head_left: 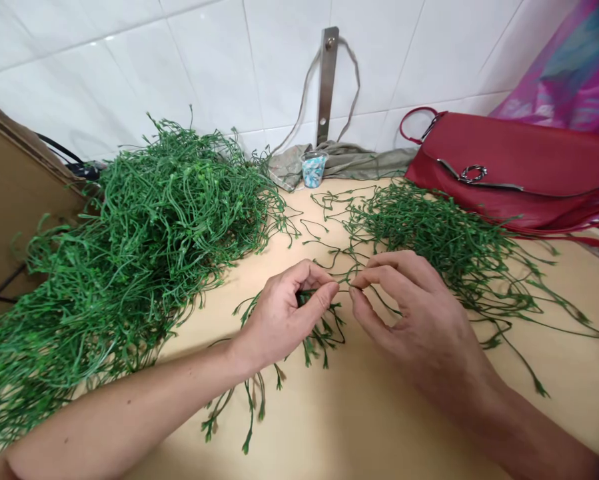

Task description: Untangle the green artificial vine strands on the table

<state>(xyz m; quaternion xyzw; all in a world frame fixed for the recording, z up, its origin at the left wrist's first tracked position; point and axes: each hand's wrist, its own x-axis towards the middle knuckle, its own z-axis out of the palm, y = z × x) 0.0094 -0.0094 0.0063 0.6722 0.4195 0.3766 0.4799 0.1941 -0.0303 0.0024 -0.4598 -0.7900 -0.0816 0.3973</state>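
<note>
My left hand [292,310] and my right hand [409,300] meet close together over the middle of the table. Between their fingertips runs a thin green stem [344,289] that looks like plastic, and both hands pinch it between thumb and fingers. Under and behind my left hand lies a small bunch of green stems [252,407], partly hidden by the palm. A large tangled heap of green stems [169,200] with small forked tips fills the left side. Beyond my right hand spreads a smaller pile of stems [429,230].
A cardboard box [19,193] stands at the left edge. Against the tiled wall are a small clear cup [314,170] with blue and white contents, a grey cloth [364,162] and a metal bracket [328,87]. A red handbag [519,160] and a purple plastic bag [569,80] sit at right.
</note>
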